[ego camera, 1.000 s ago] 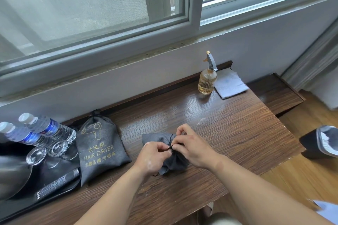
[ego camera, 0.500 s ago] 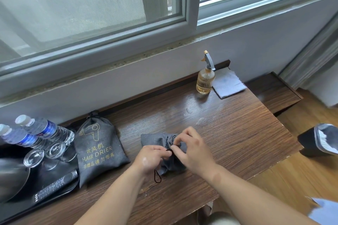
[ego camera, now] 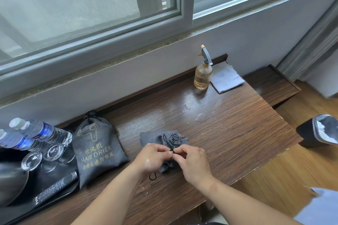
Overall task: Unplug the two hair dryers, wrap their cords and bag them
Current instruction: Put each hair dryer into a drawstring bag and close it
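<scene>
On the left of the worktop (ego camera: 228, 133) our first bag (ego camera: 97, 151) sits tied, parked out of the way. Middle: left hand (ego camera: 153, 158) and right hand (ego camera: 192, 162) both pinch the drawstring (ego camera: 167, 141) of the second bag (ego camera: 155, 138), probably knotting it shut.

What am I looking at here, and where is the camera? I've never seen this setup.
No machine: a person works with bare hands, filmed by one wide-angle camera worn on the head, looking down. The left hand and right hand both pinch the drawstring of a grey bag lying on the wooden table. A printed bag, marked HAIR DRIER, lies to its left with its mouth drawn shut. Further left, a tray carries water bottles, glasses and a remote; a spray bottle and a cloth sit by the wall.
</scene>
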The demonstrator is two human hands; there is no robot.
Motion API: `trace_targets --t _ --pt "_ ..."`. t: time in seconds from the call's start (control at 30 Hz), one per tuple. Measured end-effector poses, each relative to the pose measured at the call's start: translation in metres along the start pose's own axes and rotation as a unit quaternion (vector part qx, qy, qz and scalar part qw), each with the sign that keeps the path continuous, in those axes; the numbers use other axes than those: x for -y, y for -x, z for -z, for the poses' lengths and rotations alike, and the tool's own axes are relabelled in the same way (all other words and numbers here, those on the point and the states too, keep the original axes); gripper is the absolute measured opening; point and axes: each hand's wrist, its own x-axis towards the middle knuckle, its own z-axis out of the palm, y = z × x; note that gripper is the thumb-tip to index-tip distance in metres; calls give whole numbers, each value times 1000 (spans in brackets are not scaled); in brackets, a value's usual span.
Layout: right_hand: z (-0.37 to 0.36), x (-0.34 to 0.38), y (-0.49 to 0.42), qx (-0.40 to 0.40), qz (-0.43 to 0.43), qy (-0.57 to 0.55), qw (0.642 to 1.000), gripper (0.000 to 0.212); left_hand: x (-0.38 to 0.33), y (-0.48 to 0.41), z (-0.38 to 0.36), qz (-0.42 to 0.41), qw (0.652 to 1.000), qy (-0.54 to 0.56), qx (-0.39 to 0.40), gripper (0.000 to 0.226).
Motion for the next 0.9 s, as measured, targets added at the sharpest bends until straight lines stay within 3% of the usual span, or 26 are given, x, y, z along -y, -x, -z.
trace_targets --t 0.13,0.23,0.4,0.6,0.9 --pt "5 -1 -2 14 -13 -11 1000 13 -1 -5 7 -85 962 -258 -17 22" --pt "15 -5 -4 23 -14 0 1000 12 -3 -10 16 -100 930 -347 -72 18" --pt "31 -15 3 40 18 58 997 15 -6 -19 25 -132 916 -357 -125 13" --pt "54 -31 1 28 -4 69 997 13 -7 -25 30 -154 906 -363 -155 12" --pt "66 -24 -15 122 -26 64 990 17 -2 -28 33 -116 930 -343 -64 20"
